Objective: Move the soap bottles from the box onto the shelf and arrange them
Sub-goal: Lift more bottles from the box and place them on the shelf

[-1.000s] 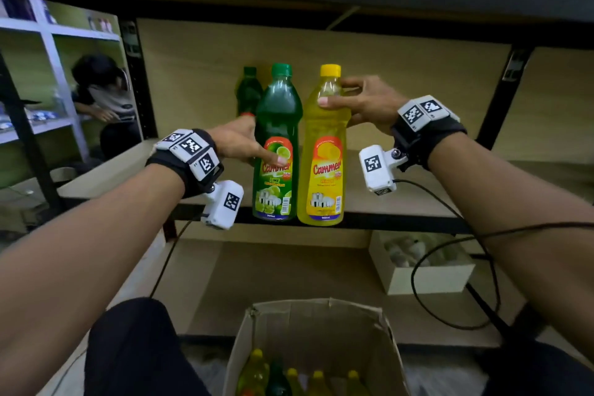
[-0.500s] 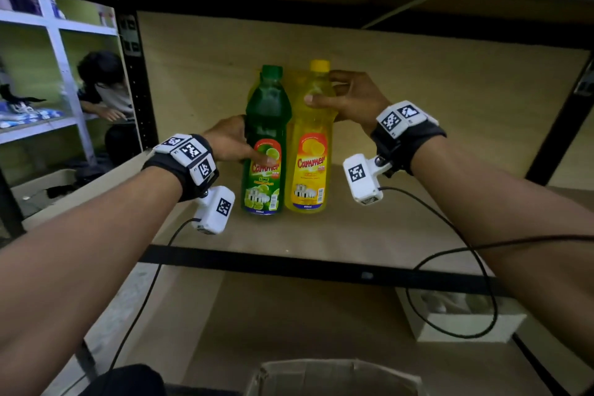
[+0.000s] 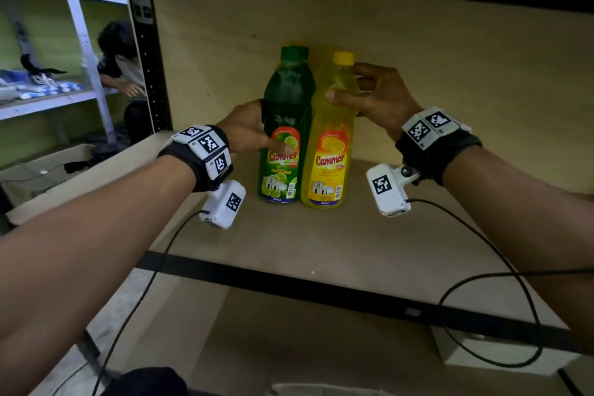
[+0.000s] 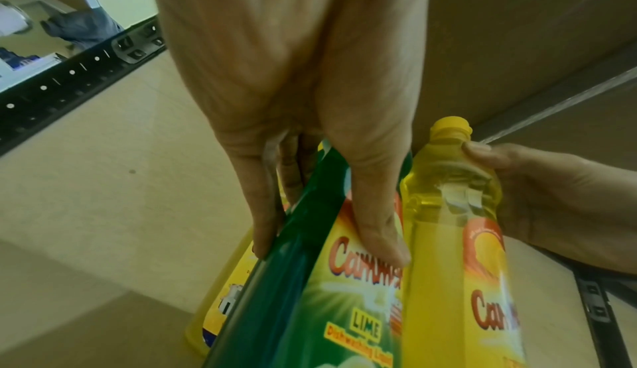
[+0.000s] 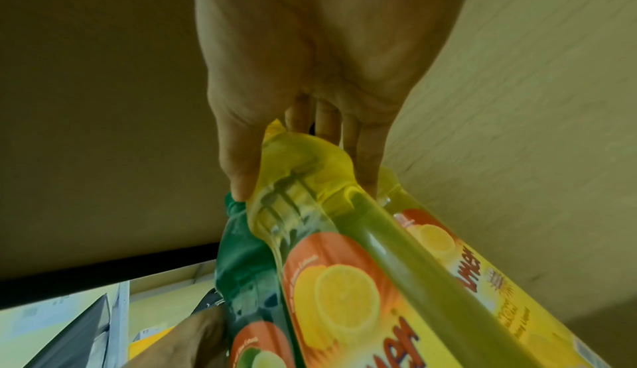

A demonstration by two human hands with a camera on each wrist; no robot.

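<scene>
A green lime soap bottle [image 3: 284,125] and a yellow lemon soap bottle [image 3: 332,135] stand side by side on the wooden shelf [image 3: 321,241], close to its back wall. My left hand [image 3: 247,132] grips the green bottle [image 4: 310,278] at its middle, thumb on the label. My right hand [image 3: 369,96] holds the yellow bottle [image 5: 344,251] round its shoulder below the cap. More bottles stand right behind them, mostly hidden: a yellow one [image 4: 220,300] shows behind the green, another yellow one [image 5: 482,278] behind the lemon bottle.
The black front rail [image 3: 321,286] edges the shelf, with a black upright post [image 3: 151,67] at the left. A white box [image 3: 501,354] sits below at the right. Cables hang from both wrists. Another person [image 3: 122,67] crouches by white shelves at the left.
Both hands have pushed the two bottles from the shelf's front edge back toward the wall. My head has moved closer, and the cardboard box has dropped out of view.
</scene>
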